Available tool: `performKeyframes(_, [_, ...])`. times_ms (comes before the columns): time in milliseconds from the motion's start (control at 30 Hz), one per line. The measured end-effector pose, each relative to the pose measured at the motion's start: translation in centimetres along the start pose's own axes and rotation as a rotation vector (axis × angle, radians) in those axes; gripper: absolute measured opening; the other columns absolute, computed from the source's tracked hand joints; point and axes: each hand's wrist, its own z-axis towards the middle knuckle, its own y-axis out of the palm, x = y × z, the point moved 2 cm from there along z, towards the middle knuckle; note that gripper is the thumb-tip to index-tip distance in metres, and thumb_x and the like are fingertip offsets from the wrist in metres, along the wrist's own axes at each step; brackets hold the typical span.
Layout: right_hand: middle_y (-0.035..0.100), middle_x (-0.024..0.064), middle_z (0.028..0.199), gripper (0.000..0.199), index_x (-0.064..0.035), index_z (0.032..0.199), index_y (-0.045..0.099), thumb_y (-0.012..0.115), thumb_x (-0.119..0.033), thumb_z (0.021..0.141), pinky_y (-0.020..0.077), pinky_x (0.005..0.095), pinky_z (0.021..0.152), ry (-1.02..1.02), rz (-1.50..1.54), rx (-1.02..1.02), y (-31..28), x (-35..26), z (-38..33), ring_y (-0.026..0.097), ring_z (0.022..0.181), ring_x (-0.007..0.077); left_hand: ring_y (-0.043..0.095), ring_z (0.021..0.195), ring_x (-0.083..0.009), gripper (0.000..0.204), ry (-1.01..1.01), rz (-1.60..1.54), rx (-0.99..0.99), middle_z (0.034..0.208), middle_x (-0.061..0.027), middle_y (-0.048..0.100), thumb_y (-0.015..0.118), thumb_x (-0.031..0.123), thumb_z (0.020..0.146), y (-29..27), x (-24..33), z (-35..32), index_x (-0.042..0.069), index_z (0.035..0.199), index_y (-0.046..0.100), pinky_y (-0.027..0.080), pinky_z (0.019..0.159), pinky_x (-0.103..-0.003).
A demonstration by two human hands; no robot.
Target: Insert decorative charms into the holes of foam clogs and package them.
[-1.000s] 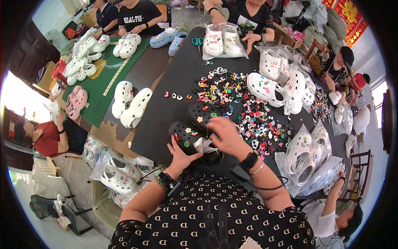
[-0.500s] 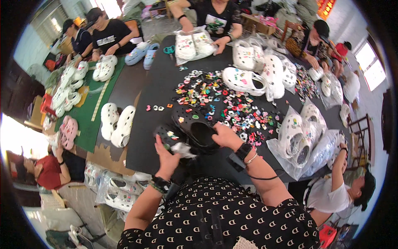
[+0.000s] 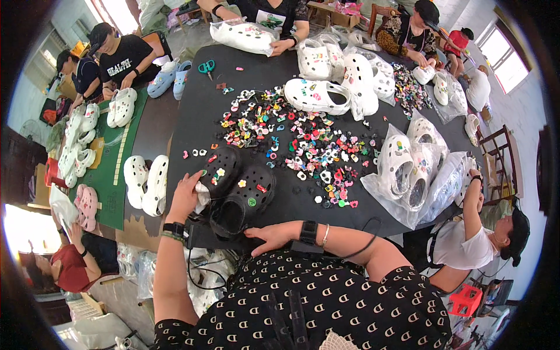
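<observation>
Two black clogs sit side by side on the dark table in front of me, toes away from me. The left black clog [image 3: 220, 166] bears several small charms, a yellow-white flower among them. My left hand [image 3: 186, 195] is closed on its outer side, beside a crumpled white wad [image 3: 202, 196] at its opening. The right black clog [image 3: 256, 189] carries a flower, a red charm and a green round one. My right hand [image 3: 271, 236] is at its heel, thumb tip touching or nearly touching it, fingers apart and holding nothing.
Loose colourful charms [image 3: 326, 149] spread beyond the clogs. White clogs [image 3: 318, 96] stand behind them, and bagged white clogs [image 3: 408, 166] lie at the right. Another white pair [image 3: 146, 184] is at the left. Teal scissors [image 3: 206, 69] lie far left. Co-workers sit around the tables.
The black clogs, tilted in my hands before, now sit together further left. My right hand has slid from the right clog's side to its heel. The co-worker opposite has turned the bagged clogs.
</observation>
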Motion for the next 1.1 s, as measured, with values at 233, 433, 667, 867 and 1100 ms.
performKeyframes(233, [0.068,0.0146,0.100,0.042,-0.0029,0.110,0.062,0.065,-0.037,0.086,0.0516,0.0373,0.082,0.240,0.044,0.309,-5.4,1.9,-6.0,0.066,0.093,0.0286,0.055,0.110,-0.0379,0.051,-0.034,0.229,0.386,0.117,-0.0208,0.059,0.050,-0.010,0.075,-0.5,10.4,-2.5,0.005,0.123,0.057,0.044,0.097,-0.042])
performKeyframes(433, [0.066,0.0130,0.085,0.028,-0.0037,0.094,0.061,0.073,-0.025,0.079,0.0512,0.0373,0.072,0.362,-0.197,0.737,-9.9,6.6,-7.8,0.065,0.081,0.0266,0.059,0.100,-0.0093,0.024,-0.342,-0.966,-0.058,0.109,-0.0048,0.064,0.059,0.006,0.091,3.2,15.3,-4.7,-0.002,0.114,0.058,0.046,0.087,-0.024])
performKeyframes(667, [0.050,0.0152,0.101,0.051,-0.0041,0.107,0.049,0.080,-0.013,0.068,0.0468,0.0427,0.082,0.339,-0.539,0.780,-14.4,6.9,-4.5,0.055,0.100,0.0354,0.060,0.104,-0.0151,0.033,-0.481,-0.761,0.023,0.113,-0.0105,0.063,0.059,0.013,0.094,6.6,14.3,-4.0,-0.005,0.121,0.053,0.046,0.092,-0.026])
performKeyframes(867, [0.050,0.0156,0.100,0.054,-0.0054,0.108,0.052,0.081,-0.007,0.063,0.0474,0.0435,0.082,0.416,-0.610,0.679,-14.9,9.2,-3.6,0.055,0.097,0.0365,0.065,0.086,-0.0145,0.025,-0.400,-0.419,0.131,0.094,-0.0109,0.067,0.067,0.018,0.086,6.7,14.8,-4.4,-0.003,0.100,0.063,0.052,0.068,-0.029])
performKeyframes(1100, [0.051,0.0141,0.098,0.047,-0.0058,0.104,0.052,0.079,-0.007,0.065,0.0490,0.0442,0.076,0.391,-0.596,0.606,-16.1,9.3,-3.1,0.058,0.093,0.0349,0.060,0.096,-0.0170,0.029,-0.886,-1.176,0.175,0.100,-0.0083,0.062,0.059,0.022,0.094,7.9,8.9,-6.5,-0.002,0.108,0.056,0.048,0.088,-0.030])
